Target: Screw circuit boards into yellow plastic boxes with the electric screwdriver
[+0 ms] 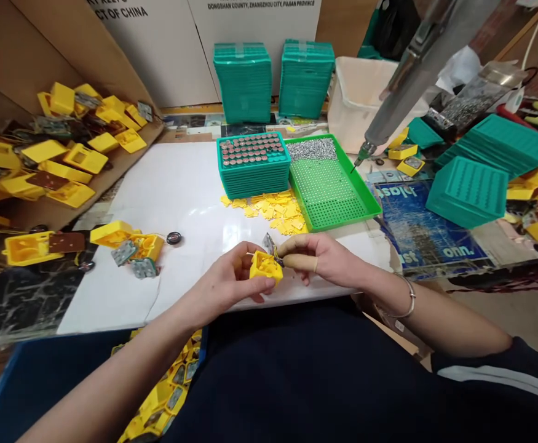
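Observation:
Close to the table's front edge, my left hand (220, 280) is closed around a small yellow plastic housing (265, 268), its open hollow side facing up. My right hand (336, 261), with tan finger covers on thumb and forefinger, pinches a small dark wired part (278, 261) at the housing's right rim. A little grey circuit board (269, 243) stands up behind the housing near thin wires. Left of my hands lies an opened yellow housing (149, 246) with boards attached, and a round black speaker (174, 238) rests beside it.
Yellow flat pieces (280, 212) lie before a stack of teal trays (254, 175) holding round cells. A green perforated tray (342, 212) holds small screws (312, 149); an electric screwdriver (388, 104) hangs above. A cardboard box (144, 144) of yellow housings stands left, a blue bin (24, 375) below.

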### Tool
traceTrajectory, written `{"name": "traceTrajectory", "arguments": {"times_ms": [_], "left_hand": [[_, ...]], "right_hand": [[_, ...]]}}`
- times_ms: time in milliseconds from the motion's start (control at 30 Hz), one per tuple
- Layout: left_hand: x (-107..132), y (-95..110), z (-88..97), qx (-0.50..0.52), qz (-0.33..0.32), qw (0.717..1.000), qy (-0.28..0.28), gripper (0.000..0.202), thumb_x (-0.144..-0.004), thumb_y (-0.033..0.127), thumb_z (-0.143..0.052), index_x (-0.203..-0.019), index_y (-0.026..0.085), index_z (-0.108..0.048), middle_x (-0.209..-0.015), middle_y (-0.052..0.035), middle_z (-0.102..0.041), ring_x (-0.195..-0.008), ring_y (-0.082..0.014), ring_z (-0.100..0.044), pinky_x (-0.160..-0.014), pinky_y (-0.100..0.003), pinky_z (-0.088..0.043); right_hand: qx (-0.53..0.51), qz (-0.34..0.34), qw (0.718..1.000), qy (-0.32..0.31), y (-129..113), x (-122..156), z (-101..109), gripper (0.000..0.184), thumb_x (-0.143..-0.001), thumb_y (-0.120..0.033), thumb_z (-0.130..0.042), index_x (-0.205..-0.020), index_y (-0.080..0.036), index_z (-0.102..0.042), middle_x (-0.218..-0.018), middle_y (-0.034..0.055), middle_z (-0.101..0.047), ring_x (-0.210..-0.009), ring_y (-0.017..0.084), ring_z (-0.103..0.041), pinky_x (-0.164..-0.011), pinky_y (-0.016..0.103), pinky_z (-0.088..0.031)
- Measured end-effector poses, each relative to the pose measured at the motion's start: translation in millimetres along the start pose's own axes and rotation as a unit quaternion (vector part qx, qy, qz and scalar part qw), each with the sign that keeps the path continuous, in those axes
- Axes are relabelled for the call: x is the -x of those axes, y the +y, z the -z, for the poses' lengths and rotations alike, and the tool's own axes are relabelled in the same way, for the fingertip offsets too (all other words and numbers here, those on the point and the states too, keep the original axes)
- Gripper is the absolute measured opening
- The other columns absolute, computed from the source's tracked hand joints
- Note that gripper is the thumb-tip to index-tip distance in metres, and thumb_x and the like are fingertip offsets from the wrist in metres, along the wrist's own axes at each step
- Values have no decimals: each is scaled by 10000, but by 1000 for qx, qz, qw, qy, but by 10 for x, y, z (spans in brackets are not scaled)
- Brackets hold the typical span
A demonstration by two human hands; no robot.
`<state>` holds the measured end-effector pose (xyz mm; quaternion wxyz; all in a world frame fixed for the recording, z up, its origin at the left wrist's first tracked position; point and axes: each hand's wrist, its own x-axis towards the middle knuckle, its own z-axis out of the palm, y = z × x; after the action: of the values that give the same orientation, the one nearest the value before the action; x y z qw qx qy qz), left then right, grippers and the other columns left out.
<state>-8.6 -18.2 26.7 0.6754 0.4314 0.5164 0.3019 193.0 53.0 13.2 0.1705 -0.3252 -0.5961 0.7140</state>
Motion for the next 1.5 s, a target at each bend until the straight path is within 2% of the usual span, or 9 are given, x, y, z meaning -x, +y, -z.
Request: {"name": "traceTrajectory", "arguments": {"times_ms": [167,300,433,633,867,967,1100,1267,1500], "left_hand": [[-53,-70,-55,28,-38,999,-23,447,-756,232,-749,-1099,229,-462,-902,1,-653,-804,-133,-618,-734,-267,-516],[-63,-62,-97,55,-64,995,-50,409,-781,164,-712,-1093,243,-460,-923,6,-648,-862,-135,-622,-782,-265,-497],[-81,-27,-152,80,-82,993,-40,360,-802,178,-700,-1091,229,-491,-956,-7,-649,-876,-135,-624,-829,-286,-511],[-99,-35,-112,147,-108,982,47,327,-783,209,-728,-1062,206,-557,-973,-9,-644,-861,-135,-638,-717,-238,-558],[28,10,-51,189,-51,976,-92,355,-752,203,-731,-1067,208,-568,-818,-10,-668,-675,-155,-680,-517,-196,-515],[38,13,-69,181,-22,976,-117,374,-735,213,-751,-1062,213,-570,-814,-6,-677,-664,-161,-691,-528,-205,-519],[-32,-37,-128,159,-53,986,-10,308,-760,225,-745,-1012,214,-567,-886,-4,-687,-771,-166,-701,-641,-239,-541],[-172,-101,-219,206,-121,962,132,312,-766,268,-733,-1033,215,-580,-939,-3,-697,-803,-148,-678,-724,-269,-535],[-156,-81,-206,249,-115,959,76,332,-787,212,-675,-1104,196,-579,-943,-44,-709,-917,-184,-664,-796,-289,-507]], "right_hand": [[376,252,890,-54,-116,36,77,144,-891,-222,-560,-957,-126,-645,-813,37,-631,-698,92,-538,-645,227,-436],[546,249,794,-92,-282,36,33,166,-933,-214,-504,-911,-131,-646,-842,55,-622,-699,109,-501,-609,228,-365],[586,206,781,-63,-408,24,-47,146,-905,-198,-553,-824,-135,-658,-808,40,-612,-649,102,-475,-558,228,-312],[449,360,818,-2,-363,-20,104,179,-934,-176,-506,-997,-149,-671,-874,49,-628,-787,107,-588,-697,231,-475],[431,469,770,28,-257,-212,318,293,-892,-156,-552,-1182,-189,-573,-1318,147,-504,-1283,214,-473,-1008,410,-486],[419,477,772,6,-287,-230,331,142,-900,-205,-575,-1030,-182,-627,-1211,121,-605,-1159,173,-587,-949,344,-529],[398,472,785,45,-279,-125,255,81,-876,-161,-592,-952,-158,-620,-956,77,-707,-893,117,-683,-782,239,-561],[472,506,709,133,-104,32,47,129,-861,-158,-589,-987,-179,-597,-802,24,-714,-721,92,-669,-627,190,-525],[528,524,650,151,63,83,-7,163,-840,-166,-602,-1003,-166,-597,-843,50,-734,-726,118,-677,-617,225,-543]]}}
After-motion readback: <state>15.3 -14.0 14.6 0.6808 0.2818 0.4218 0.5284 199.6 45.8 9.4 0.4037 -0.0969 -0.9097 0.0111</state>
